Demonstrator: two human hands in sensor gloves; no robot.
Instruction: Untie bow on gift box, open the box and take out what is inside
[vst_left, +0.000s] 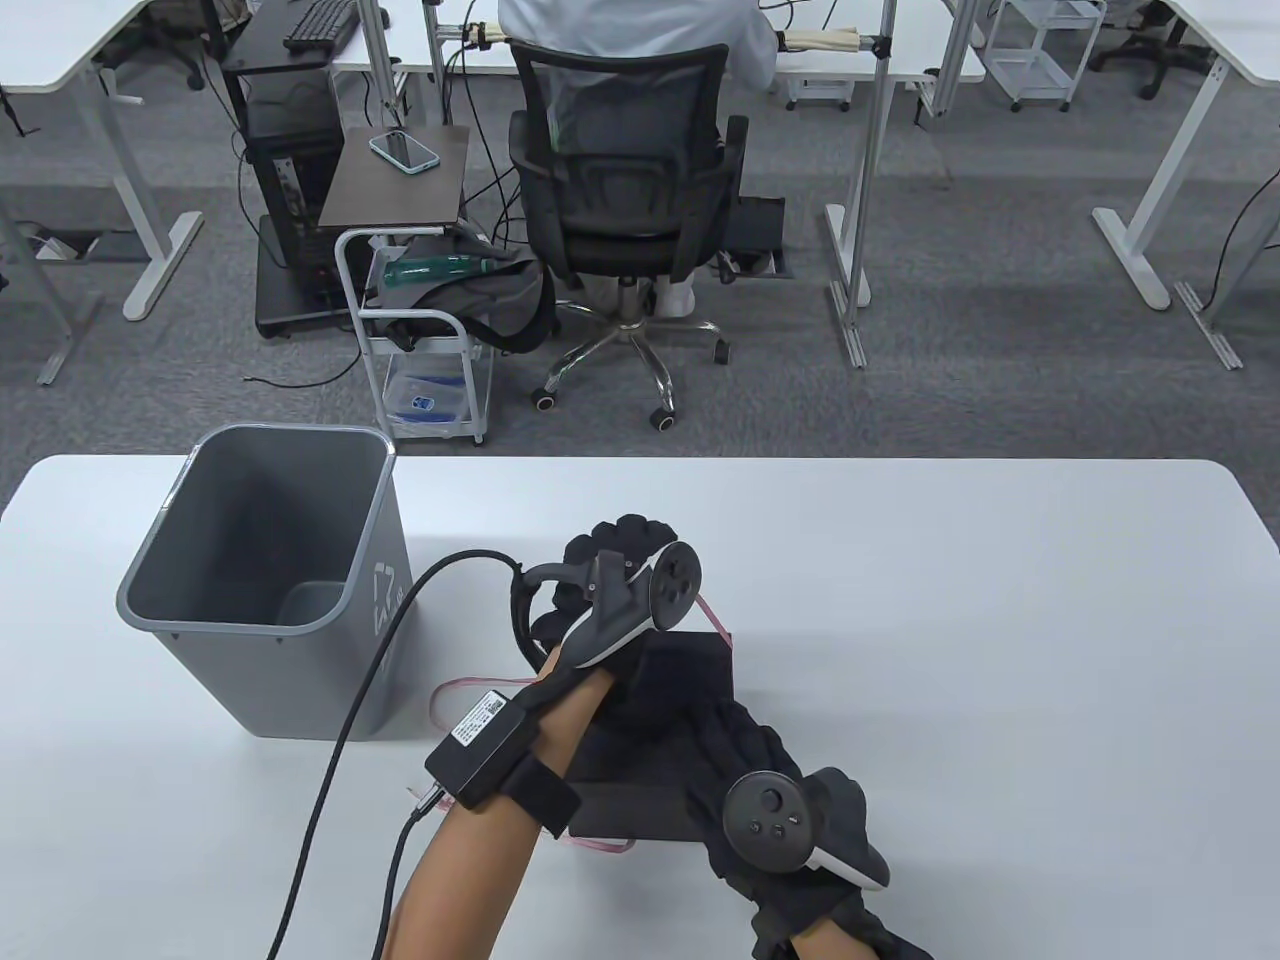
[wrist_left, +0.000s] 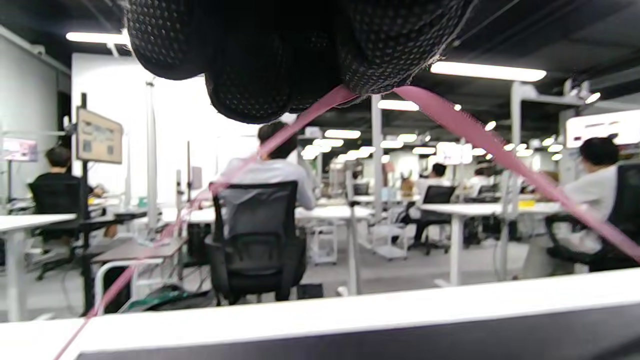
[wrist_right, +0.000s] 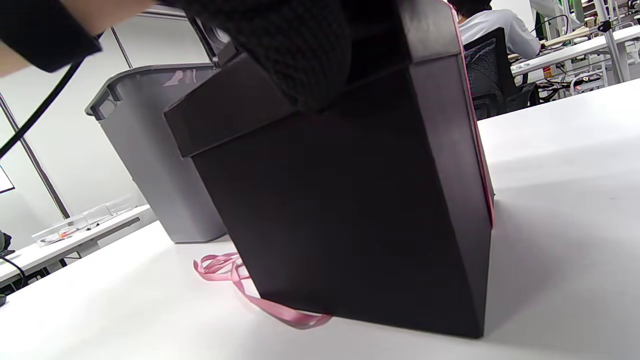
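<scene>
While the table view buries your left hand (vst_left: 610, 590) under its tracker, the left wrist view shows its fingertips (wrist_left: 260, 75) curled tight, pinching the pink ribbon (wrist_left: 465, 130), which runs off taut both ways. Your left forearm reaches fwd over the black gift box (vst_left: 640, 800). Right hand (vst_left: 760, 770) lies on the lid; right wrist view shows a finger (wrist_right: 300, 55) bent over the lid's edge. Box sits mid tabletop (vst_left: 1000, 650), lid on, loose ribbon trailing beside its base, w/ grey bin (vst_left: 270, 580) to its left.
</scene>
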